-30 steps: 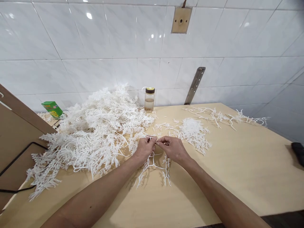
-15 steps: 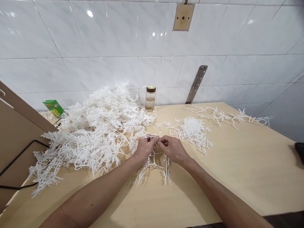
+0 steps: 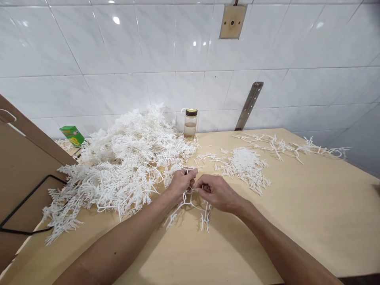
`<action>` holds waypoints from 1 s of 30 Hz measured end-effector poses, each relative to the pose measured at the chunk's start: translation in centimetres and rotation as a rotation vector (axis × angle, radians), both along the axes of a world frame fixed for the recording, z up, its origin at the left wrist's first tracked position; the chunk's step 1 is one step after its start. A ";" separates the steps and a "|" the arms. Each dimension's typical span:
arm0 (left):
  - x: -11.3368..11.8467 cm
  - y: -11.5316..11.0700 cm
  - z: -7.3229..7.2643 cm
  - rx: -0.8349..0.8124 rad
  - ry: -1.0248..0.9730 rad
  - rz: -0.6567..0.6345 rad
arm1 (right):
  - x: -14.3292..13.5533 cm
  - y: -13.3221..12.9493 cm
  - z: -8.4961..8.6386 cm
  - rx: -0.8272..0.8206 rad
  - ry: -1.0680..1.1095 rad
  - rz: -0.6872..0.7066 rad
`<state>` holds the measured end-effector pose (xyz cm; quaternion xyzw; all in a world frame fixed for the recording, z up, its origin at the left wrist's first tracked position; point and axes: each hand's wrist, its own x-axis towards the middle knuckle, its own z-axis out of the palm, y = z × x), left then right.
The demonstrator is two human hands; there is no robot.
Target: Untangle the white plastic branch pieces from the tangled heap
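My left hand (image 3: 181, 183) is closed on a white branching plastic sprig (image 3: 190, 204), which spreads below it over the table. My right hand (image 3: 218, 192) is pinched at the sprig's upper part, close beside the left fingers; the exact bit between its fingertips is too small to make out. To the left lies a large heap of white feathery sprigs (image 3: 133, 158). Behind my right hand is a small pile of short white snippets (image 3: 246, 164), with loose bits scattered beside it.
Thin bare white branches (image 3: 285, 148) lie at the back right of the wooden table (image 3: 311, 206). A lidded bottle of liquid (image 3: 190, 124) stands by the tiled wall. At the left are a green box (image 3: 73, 135), a cardboard box (image 3: 23, 166) and a black wire frame (image 3: 26, 202).
My right hand has moved slightly down and now pinches lower, near the sprig's fork. The left hand keeps its hold. The whole view has shifted a little.
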<state>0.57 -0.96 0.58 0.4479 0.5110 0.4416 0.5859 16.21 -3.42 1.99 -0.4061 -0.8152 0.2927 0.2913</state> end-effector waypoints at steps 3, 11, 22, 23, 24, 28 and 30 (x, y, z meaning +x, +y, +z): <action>0.2 -0.4 0.0 0.026 0.090 -0.060 | 2.0 1.2 0.4 -0.053 0.150 -0.177; 0.9 -2.8 1.5 0.144 0.177 -0.410 | 6.5 4.4 -1.1 0.139 0.031 -0.799; 0.4 -3.0 2.4 -0.033 0.122 -0.740 | 2.8 1.9 0.3 -0.388 0.338 -0.111; 0.3 -2.9 2.3 -0.044 0.125 -0.757 | 2.6 1.7 0.3 -0.439 0.353 -0.077; 0.3 -2.8 2.2 -0.054 0.129 -0.773 | 2.5 1.7 0.3 -0.472 0.363 -0.051; 0.3 -2.4 1.7 -0.065 0.155 -0.835 | 2.6 1.8 0.1 -0.492 0.409 -0.038; 0.3 -2.1 1.3 -0.062 0.145 -0.836 | 2.8 2.0 0.0 -0.474 0.431 -0.066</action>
